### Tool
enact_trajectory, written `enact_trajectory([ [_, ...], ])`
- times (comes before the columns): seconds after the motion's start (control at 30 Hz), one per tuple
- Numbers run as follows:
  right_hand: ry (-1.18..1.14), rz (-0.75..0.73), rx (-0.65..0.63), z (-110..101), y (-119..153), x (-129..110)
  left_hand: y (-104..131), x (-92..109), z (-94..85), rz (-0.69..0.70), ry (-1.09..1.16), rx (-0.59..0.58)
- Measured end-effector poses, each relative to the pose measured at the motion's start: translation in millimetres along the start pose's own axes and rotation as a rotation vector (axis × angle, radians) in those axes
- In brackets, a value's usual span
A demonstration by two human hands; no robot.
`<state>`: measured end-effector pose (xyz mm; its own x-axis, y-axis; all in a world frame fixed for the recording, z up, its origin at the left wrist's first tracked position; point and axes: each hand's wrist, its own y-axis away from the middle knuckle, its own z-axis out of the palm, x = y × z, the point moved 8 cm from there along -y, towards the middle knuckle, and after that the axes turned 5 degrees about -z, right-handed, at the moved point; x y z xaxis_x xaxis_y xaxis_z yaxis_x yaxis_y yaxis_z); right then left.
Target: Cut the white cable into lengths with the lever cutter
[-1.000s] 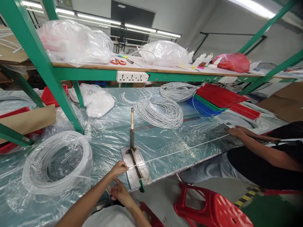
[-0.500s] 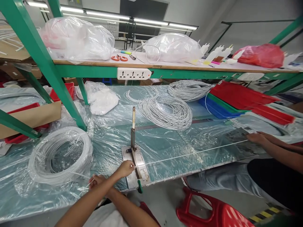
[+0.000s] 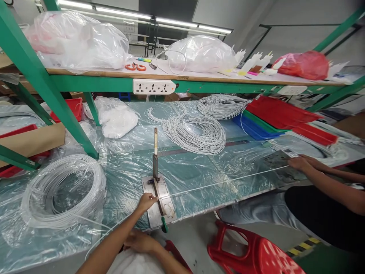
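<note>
My left hand (image 3: pixel 147 201) is closed in a pinch on a thin white cable (image 3: pixel 199 187) at a small lever cutter (image 3: pixel 168 203). This cutter has a metal base plate and an upright handle (image 3: pixel 155 140). From there the cable stretches right, straight and taut, to a co-worker's hand (image 3: pixel 298 163). Below my left forearm, close to my lap, is my right hand (image 3: pixel 138 240); its fingers are mostly hidden behind that forearm. A slack loop of cable hangs left of my forearm, near a white cable coil (image 3: pixel 97 179) in clear plastic.
Larger bundles of white cable (image 3: pixel 196 137) lie mid-table. Stacked red, green and blue trays (image 3: pixel 282 114) stand behind them. A shelf (image 3: pixel 182 78) with a power strip (image 3: pixel 154 86) crosses above. A red stool (image 3: pixel 251 251) stands at the table's front edge.
My right hand has drawn back from the cable beside the coil, moving right and down under my left forearm. The cable there now hangs in a loop. My left hand stays at the cutter.
</note>
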<state>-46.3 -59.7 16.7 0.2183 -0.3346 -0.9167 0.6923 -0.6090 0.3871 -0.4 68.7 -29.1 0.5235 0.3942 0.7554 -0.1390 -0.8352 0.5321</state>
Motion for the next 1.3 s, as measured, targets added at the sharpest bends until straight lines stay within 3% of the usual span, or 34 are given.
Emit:
enact_trajectory([
  [0.2, -0.06, 0.056, 0.178, -70, 48, -6, -2, -1, -4.3, -0.046, -0.016, 0.041],
  [0.47, 0.066, -0.063, 0.341, -174, 77, -93, 4, 4, -8.4, -0.148, -0.117, 0.07],
  [0.63, -0.062, -0.074, 0.603, -252, 58, -156, 9, 10, -11.5, -0.172, -0.183, 0.077],
  [0.73, -0.099, -0.102, 0.782, -290, 29, -188, 10, 13, -13.2, -0.178, -0.217, 0.082],
  [0.8, -0.098, -0.114, 0.826, -307, 5, -202, 12, 14, -13.8, -0.183, -0.232, 0.087],
  [0.93, -0.154, -0.083, 0.815, -324, -32, -213, 15, 16, -14.8, -0.188, -0.251, 0.103],
  [1.07, -0.234, -0.033, 0.744, -324, -44, -217, 17, 18, -15.9, -0.18, -0.264, 0.108],
  [1.17, -0.277, -0.01, 0.715, -318, -27, -219, 17, 19, -16.0, -0.188, -0.274, 0.108],
  [1.3, -0.312, 0.031, 0.625, -290, 32, -211, 16, 18, -14.4, -0.203, -0.283, 0.098],
])
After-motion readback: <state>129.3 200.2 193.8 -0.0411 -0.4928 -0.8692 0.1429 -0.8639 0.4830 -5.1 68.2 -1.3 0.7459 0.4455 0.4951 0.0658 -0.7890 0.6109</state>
